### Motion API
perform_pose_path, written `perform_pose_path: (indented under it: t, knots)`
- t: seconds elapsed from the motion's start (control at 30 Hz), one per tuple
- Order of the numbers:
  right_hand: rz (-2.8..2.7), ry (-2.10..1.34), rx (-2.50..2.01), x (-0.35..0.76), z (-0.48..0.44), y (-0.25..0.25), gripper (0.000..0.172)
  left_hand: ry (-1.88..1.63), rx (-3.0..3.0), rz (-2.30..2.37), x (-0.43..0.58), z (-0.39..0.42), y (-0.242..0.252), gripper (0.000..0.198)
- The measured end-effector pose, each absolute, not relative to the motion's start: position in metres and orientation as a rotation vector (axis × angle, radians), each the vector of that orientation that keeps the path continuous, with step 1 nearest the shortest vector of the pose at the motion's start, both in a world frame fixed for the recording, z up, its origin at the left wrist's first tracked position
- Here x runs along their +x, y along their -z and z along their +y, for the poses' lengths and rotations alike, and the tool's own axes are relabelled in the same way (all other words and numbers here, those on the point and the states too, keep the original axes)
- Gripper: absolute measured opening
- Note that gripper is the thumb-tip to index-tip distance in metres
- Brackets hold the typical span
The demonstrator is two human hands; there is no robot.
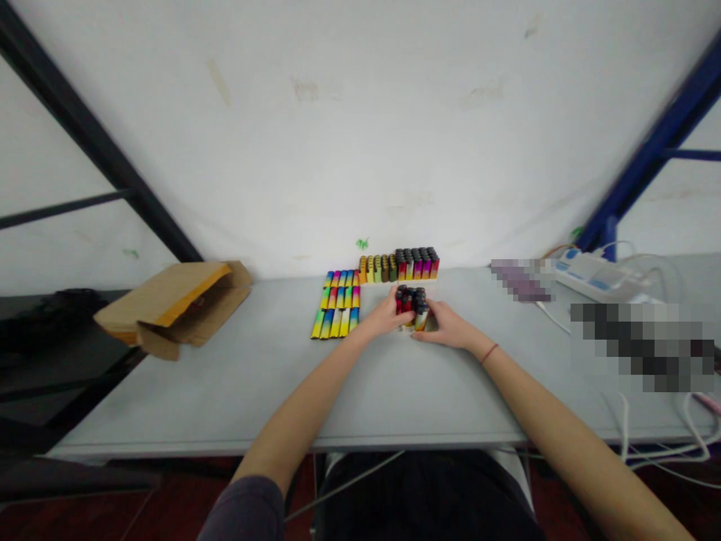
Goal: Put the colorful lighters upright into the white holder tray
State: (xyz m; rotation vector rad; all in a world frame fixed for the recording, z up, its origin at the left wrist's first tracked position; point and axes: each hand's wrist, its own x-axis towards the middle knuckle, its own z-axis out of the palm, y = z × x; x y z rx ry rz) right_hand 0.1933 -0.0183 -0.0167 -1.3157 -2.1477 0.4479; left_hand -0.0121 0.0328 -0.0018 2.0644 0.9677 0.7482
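A cluster of upright lighters (420, 314) with black tops stands on the table between my two hands. My left hand (386, 314) presses its fingers against the left side of the cluster. From the right, my right hand (444, 324) curls round the same lighters, thumb toward the front. Just behind them stands a block of black-topped lighters (417, 264) in red, purple and yellow. Beside that block is a group of yellow-topped lighters (377, 269). Left of my hands, rows of multicoloured lighters (336, 323) lie flat.
An open cardboard box (169, 304) lies at the table's left. On the right are a white power strip (597, 278), blurred-out items and loose white cables (624, 421). A white wall (360, 135) closes off the back, with a blue metal post (647, 146) at right.
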Motion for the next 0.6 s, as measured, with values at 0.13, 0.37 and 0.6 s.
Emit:
perform_pose_path:
  t: [0.13,0.37,0.6]
  knots:
    - [-2.158,-0.459,-1.314,0.193,-0.018,0.016,0.060,-0.829,2.012,0.949,-0.010,0.032,0.002,0.055]
    - [-2.119,-0.448,-1.286,0.193,-0.017,0.019,0.061,-0.939,1.941,1.001,-0.004,0.024,-0.002,0.055]
    - [-2.130,-0.447,-1.281,0.193,-0.014,0.023,0.065,-1.049,1.830,0.984,0.000,0.020,-0.002,0.063]
